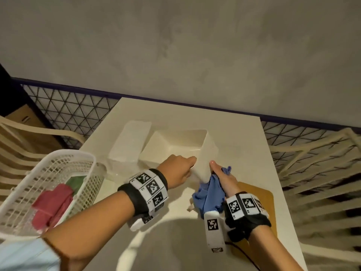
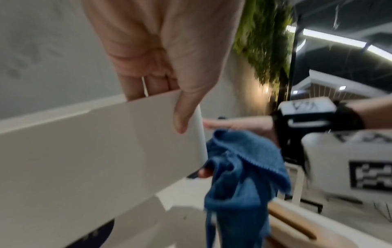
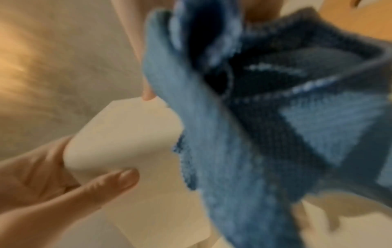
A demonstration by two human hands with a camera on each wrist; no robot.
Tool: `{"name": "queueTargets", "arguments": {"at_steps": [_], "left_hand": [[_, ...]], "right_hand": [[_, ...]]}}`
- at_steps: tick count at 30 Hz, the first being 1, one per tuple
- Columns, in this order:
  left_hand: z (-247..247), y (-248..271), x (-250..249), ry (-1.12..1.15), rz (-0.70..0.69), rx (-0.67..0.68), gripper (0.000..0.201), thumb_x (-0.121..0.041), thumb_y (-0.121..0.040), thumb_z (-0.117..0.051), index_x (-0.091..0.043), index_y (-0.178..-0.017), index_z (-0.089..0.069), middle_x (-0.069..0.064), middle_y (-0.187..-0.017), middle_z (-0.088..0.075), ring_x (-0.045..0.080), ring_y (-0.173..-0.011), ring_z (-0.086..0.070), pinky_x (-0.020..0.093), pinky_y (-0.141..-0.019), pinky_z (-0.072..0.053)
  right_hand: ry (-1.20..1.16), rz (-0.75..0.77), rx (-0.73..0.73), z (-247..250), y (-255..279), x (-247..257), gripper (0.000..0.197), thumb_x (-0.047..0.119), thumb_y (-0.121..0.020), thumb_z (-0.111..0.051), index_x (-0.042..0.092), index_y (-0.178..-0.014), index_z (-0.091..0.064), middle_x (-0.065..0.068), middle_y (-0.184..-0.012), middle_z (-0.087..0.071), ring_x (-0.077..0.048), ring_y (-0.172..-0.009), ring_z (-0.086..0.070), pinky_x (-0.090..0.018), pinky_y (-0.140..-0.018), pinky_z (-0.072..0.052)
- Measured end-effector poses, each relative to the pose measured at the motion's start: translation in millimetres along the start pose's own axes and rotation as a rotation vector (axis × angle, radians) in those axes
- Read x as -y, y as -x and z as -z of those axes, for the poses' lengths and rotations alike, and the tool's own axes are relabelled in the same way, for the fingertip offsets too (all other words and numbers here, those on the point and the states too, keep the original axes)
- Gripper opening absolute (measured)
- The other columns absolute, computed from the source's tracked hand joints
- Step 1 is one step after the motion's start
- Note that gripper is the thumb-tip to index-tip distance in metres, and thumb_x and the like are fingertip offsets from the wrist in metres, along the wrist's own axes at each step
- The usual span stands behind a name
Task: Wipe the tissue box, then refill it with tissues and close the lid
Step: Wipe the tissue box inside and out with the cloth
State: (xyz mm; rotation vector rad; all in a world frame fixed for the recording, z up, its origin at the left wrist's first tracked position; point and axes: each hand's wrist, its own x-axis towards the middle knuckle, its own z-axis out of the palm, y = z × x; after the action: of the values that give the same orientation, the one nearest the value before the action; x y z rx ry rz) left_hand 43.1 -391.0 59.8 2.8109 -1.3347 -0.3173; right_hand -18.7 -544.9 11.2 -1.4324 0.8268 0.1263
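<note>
Head view: open white rectangular plastic tissue box (image 1: 181, 145) tilted on the cream desk (image 1: 244, 137), lid off, near corner lifted. Left hand (image 1: 178, 173) grips the box's near wall, thumb outside, fingers curled over the rim. Right hand (image 1: 224, 178) holds a crumpled blue microfibre cloth (image 1: 211, 194) against the box's near right corner, forefinger extended. Translucent wrapped tissue pack (image 1: 130, 141) lies just left of the box, touching or nearly so. White perforated plastic basket (image 1: 58, 173) with red and green cloths sits at the desk's left edge. Wooden board (image 1: 261, 194) under the right wrist. Desk bare toward the right edge and far edge; slatted chairs flank both sides.
</note>
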Motion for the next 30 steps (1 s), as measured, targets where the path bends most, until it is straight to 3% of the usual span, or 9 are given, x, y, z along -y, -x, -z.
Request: {"name": "queueTargets", "arguments": {"at_steps": [3, 7, 11, 15, 18, 21, 24, 26, 30], "left_hand": [[-23, -18, -2, -0.086, -0.004, 0.049, 0.024, -0.012, -0.094, -0.038, -0.003, -0.116, -0.043, 0.023, -0.108, -0.063, 0.038, -0.095, -0.058, 0.036, -0.072, -0.04], [-46, -35, -6, -0.142, 0.002, 0.111, 0.025, -0.003, -0.092, -0.038, -0.007, -0.116, -0.045, 0.021, -0.106, -0.063, 0.036, -0.095, -0.059, 0.036, -0.067, -0.038], [-56, -47, -14, -0.151, -0.02, 0.153, 0.031, 0.0, -0.091, -0.038, -0.008, -0.119, -0.047, 0.019, -0.108, -0.062, 0.035, -0.097, -0.059, 0.036, -0.069, -0.039], [-65, -52, -20, -0.049, -0.002, 0.173, 0.037, -0.002, -0.092, -0.039, -0.012, -0.127, -0.044, 0.016, -0.118, -0.06, 0.034, -0.105, -0.057, 0.039, -0.081, -0.044], [-66, -45, -22, 0.319, 0.072, 0.044, 0.039, -0.011, -0.092, -0.048, -0.014, -0.131, -0.044, 0.008, -0.126, -0.058, 0.027, -0.114, -0.055, 0.033, -0.093, -0.043], [-47, -24, -24, 0.971, 0.224, -0.067, 0.039, -0.021, -0.086, -0.061, -0.015, -0.124, -0.052, 0.006, -0.117, -0.063, 0.014, -0.104, -0.058, 0.02, -0.085, -0.045], [-24, 9, -20, 1.434, 0.305, 0.029, 0.048, -0.029, -0.085, -0.062, -0.02, -0.129, -0.044, -0.006, -0.102, -0.061, 0.007, -0.091, -0.058, 0.012, -0.075, -0.048], [-15, 35, -6, 1.486, 0.334, 0.019, 0.053, -0.021, -0.086, -0.062, -0.023, -0.131, -0.034, -0.013, -0.096, -0.055, 0.003, -0.089, -0.056, 0.003, -0.064, -0.047], [-5, 94, 47, 1.189, 0.446, -0.308, 0.059, -0.008, -0.084, -0.063, -0.015, -0.136, -0.035, 0.003, -0.117, -0.055, 0.013, -0.106, -0.052, 0.008, -0.075, -0.043]], "right_hand": [[-0.056, -0.068, -0.05, 21, 0, -3, 0.046, 0.06, -0.067, -0.068, 0.018, -0.071, -0.05, -0.006, -0.073, -0.049, -0.021, -0.074, -0.051, -0.033, -0.082, -0.039], [-0.166, -0.083, -0.077, 46, 18, 1, 0.037, 0.048, -0.086, -0.049, 0.014, -0.073, -0.056, 0.0, -0.056, -0.061, -0.016, -0.058, -0.054, -0.031, -0.059, -0.048], [-0.327, -0.058, -0.066, 51, 51, 17, 0.035, 0.03, -0.094, -0.046, 0.016, -0.063, -0.051, -0.001, -0.024, -0.048, -0.011, -0.022, -0.05, -0.016, -0.027, -0.041], [-0.471, 0.028, 0.021, 52, 44, 6, 0.049, 0.037, -0.093, -0.044, -0.005, -0.114, -0.057, -0.009, -0.045, -0.054, -0.016, -0.036, -0.055, -0.015, -0.038, -0.044], [-0.479, 0.024, 0.053, 40, 46, 12, 0.042, 0.046, -0.09, -0.039, 0.01, -0.095, -0.059, -0.017, -0.064, -0.045, -0.021, -0.047, -0.055, -0.016, -0.041, -0.047], [-0.487, 0.0, 0.152, 14, 47, 17, 0.064, 0.057, -0.092, -0.022, 0.012, -0.134, -0.037, -0.038, -0.12, -0.048, -0.04, -0.108, -0.053, -0.037, -0.09, -0.044], [-0.477, 0.008, 0.227, -24, 51, 24, 0.068, 0.058, -0.092, -0.017, 0.013, -0.143, -0.025, -0.016, -0.146, -0.036, -0.033, -0.129, -0.04, -0.043, -0.103, -0.034], [-0.459, 0.016, 0.331, -55, 55, 29, 0.067, 0.058, -0.092, -0.015, 0.015, -0.143, -0.026, -0.012, -0.146, -0.035, -0.033, -0.13, -0.04, -0.045, -0.106, -0.034], [-0.363, 0.027, 0.543, -120, 74, 45, 0.064, 0.055, -0.094, -0.015, 0.015, -0.142, -0.027, -0.01, -0.148, -0.032, -0.031, -0.129, -0.042, -0.039, -0.092, -0.045]]}}
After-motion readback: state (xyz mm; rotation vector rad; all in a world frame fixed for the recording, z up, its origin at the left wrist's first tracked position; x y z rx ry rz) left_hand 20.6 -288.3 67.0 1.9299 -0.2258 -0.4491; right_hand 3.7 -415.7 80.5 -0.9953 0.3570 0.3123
